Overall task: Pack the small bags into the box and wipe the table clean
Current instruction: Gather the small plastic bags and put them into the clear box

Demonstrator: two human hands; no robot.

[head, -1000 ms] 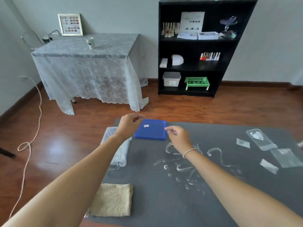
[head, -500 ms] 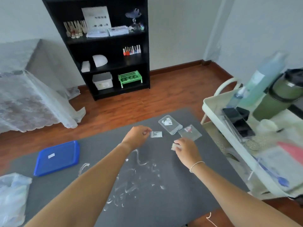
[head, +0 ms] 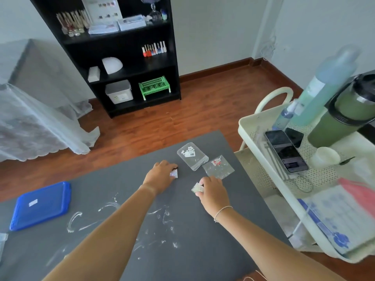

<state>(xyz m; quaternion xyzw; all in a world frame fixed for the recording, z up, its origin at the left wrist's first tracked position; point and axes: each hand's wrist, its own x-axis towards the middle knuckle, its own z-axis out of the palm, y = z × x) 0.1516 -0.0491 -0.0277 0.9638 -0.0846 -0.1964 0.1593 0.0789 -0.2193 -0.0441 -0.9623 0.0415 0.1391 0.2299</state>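
A black shelf [head: 121, 43] stands against the wall, carrying nail polish bottles [head: 154, 49], a white lamp [head: 112, 65] and a green basket [head: 154, 86]. At right, a cream cart [head: 263, 159] carries a phone [head: 286, 152], a green tumbler [head: 345, 114] and a spray bottle [head: 324, 86].

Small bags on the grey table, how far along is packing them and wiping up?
Nothing looks packed yet. The left hand pinches one small bag and the right hand another. Two clear bags lie on the table. The blue lid lies flat, and the white smears remain unwiped.
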